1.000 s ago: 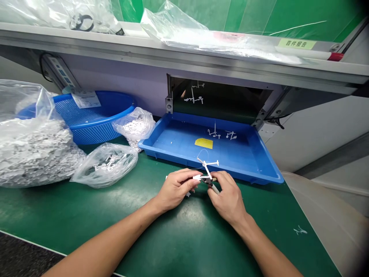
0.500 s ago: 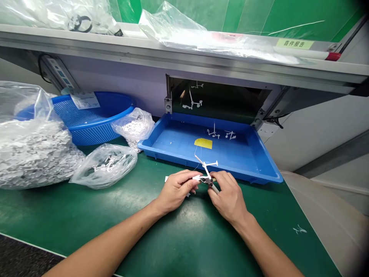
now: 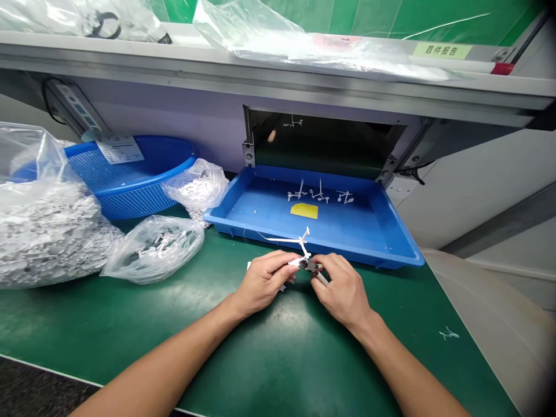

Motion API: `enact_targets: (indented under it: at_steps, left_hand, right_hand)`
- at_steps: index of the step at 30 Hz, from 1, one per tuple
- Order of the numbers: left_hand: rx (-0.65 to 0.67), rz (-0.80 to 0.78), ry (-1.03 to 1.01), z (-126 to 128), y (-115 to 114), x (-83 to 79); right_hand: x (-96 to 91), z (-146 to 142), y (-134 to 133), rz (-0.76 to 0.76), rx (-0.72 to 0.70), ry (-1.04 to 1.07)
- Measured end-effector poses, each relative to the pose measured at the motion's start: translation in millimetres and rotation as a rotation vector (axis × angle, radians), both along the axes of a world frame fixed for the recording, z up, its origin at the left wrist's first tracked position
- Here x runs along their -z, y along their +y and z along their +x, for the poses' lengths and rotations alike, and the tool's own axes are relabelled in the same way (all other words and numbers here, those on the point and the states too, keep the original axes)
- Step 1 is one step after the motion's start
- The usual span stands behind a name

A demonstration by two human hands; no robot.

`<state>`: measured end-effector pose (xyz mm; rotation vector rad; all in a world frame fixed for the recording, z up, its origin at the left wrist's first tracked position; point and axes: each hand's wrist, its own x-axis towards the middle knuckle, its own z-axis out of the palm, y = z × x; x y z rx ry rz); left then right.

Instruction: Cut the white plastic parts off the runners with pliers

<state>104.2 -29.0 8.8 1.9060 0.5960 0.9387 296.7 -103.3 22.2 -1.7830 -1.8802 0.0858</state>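
Our left hand (image 3: pixel 263 281) and right hand (image 3: pixel 343 288) meet, wrists angled inward, above the green tabletop (image 3: pixel 278 370). The left grip is closed on a white plastic sprue (image 3: pixel 303 248), the right grip closed on small side cutters (image 3: pixel 311 266) set against it, just in front of the blue tray (image 3: pixel 347 251)

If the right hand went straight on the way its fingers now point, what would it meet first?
Probably the white moulded plastic sprue held by the left hand, just past the tips of the side cutters in the right hand. Depth is hard to judge from this view.
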Motion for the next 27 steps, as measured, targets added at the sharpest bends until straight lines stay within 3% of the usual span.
enact_targets:
  at_steps: [14, 19, 24, 27]
  left_hand:
    - [0.001, 0.008, 0.019, 2.5, 0.4, 3.3]
    - [0.046, 0.026, 0.043, 1.5, 6.5, 0.0]
    - [0.098, 0.157, 0.267, -36.2, 36.9, -32.4]
    - [0.077, 0.211, 0.426, -64.7, 54.0, -36.9]
  right_hand:
    - [0.3, 2.3, 2.0, -0.056, 0.0, -0.072]
    - [3.1, 10.3, 6.8, -0.156, -0.068, 0.121]
    - [-5.6, 22.8, 7.6, -0.082, -0.124, 0.252]
    - [-11.7, 17.7, 5.4, 0.017, -0.149, 0.251]
